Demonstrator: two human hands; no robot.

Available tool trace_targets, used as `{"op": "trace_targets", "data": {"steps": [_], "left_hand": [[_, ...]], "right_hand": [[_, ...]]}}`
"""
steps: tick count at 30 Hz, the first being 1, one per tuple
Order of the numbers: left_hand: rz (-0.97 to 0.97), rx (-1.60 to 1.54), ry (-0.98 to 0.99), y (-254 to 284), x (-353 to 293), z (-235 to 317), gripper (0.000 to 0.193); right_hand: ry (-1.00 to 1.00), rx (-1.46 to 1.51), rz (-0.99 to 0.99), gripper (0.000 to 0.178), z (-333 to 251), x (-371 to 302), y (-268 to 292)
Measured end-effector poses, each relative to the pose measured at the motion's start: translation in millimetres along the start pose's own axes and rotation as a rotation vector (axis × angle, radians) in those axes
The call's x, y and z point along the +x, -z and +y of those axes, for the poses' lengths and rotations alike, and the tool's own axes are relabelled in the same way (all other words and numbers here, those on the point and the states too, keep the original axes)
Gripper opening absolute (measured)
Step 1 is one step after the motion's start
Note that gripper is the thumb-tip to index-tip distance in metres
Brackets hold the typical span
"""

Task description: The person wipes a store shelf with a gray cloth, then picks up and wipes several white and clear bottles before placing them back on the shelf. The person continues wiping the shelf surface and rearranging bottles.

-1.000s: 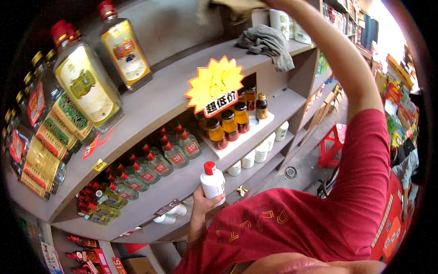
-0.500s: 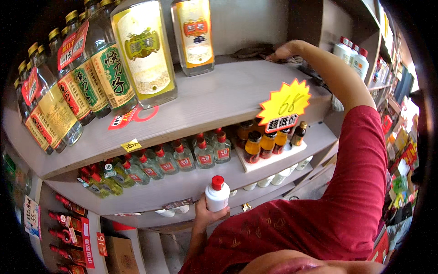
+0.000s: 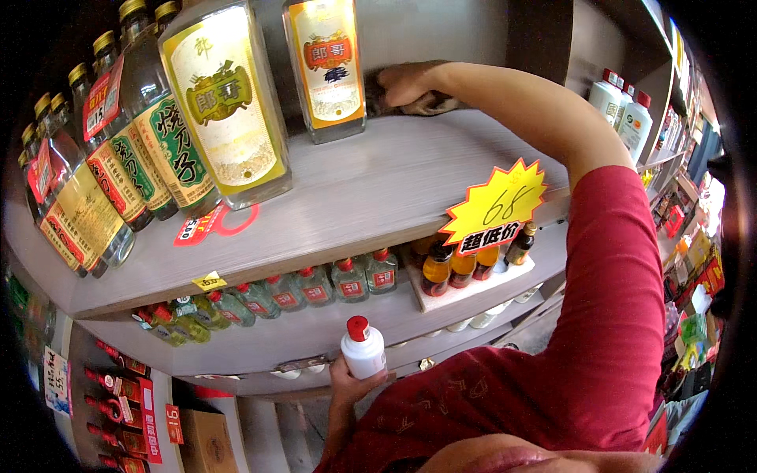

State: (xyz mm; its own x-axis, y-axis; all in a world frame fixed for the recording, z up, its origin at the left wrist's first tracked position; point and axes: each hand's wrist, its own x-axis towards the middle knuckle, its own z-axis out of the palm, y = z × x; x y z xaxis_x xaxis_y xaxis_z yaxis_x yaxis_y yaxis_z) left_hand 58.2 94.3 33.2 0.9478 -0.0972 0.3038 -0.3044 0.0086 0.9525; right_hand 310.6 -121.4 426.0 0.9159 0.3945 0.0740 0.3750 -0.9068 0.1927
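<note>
My left hand (image 3: 347, 385) is wrapped round the lower part of a white bottle (image 3: 364, 356) with a red cap, held upright in front of the shelf edge. On the upper shelf (image 3: 371, 181), my right arm reaches to the back, where my right hand (image 3: 410, 83) presses a dark, crumpled cloth (image 3: 436, 104) against the board. Its fingertips are partly hidden in the cloth. Just left of that hand stands a clear square bottle (image 3: 325, 71) with an orange-edged label. A larger square bottle (image 3: 223, 102) with a yellow-green label stands nearer.
Several gold-capped glass bottles (image 3: 126, 158) crowd the shelf's left end. Below are small red-capped bottles (image 3: 348, 277) and amber jars (image 3: 436, 270). A yellow starburst price sign (image 3: 497, 203) juts from the shelf edge. White red-capped bottles (image 3: 633, 122) stand at right, a cardboard box (image 3: 211, 443) low left.
My right hand has slid left along the back of the upper shelf with the cloth, close to the square bottle. The white bottle in my left hand has shifted slightly left and down.
</note>
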Motion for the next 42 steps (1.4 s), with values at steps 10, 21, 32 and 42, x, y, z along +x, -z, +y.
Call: {"op": "trace_targets", "data": {"steps": [10,21,32,42], "left_hand": [[-0.007,-0.050,0.093,-3.4,3.8,12.5,0.058],[-0.046,-0.052,0.110,-4.2,5.4,19.3,0.054],[0.015,-0.049,0.116,-8.4,4.8,29.6,0.053],[0.004,-0.012,0.024,-9.3,2.2,14.6,0.052]], "right_hand": [[0.251,0.162,-0.018,0.039,7.2,25.6,-13.5],[0.444,0.232,0.340,0.035,-7.1,20.9,-13.5],[0.297,0.415,0.000,0.036,2.9,-20.1,-12.5],[0.616,0.409,-0.025,0.031,23.5,-113.0,7.9]]}}
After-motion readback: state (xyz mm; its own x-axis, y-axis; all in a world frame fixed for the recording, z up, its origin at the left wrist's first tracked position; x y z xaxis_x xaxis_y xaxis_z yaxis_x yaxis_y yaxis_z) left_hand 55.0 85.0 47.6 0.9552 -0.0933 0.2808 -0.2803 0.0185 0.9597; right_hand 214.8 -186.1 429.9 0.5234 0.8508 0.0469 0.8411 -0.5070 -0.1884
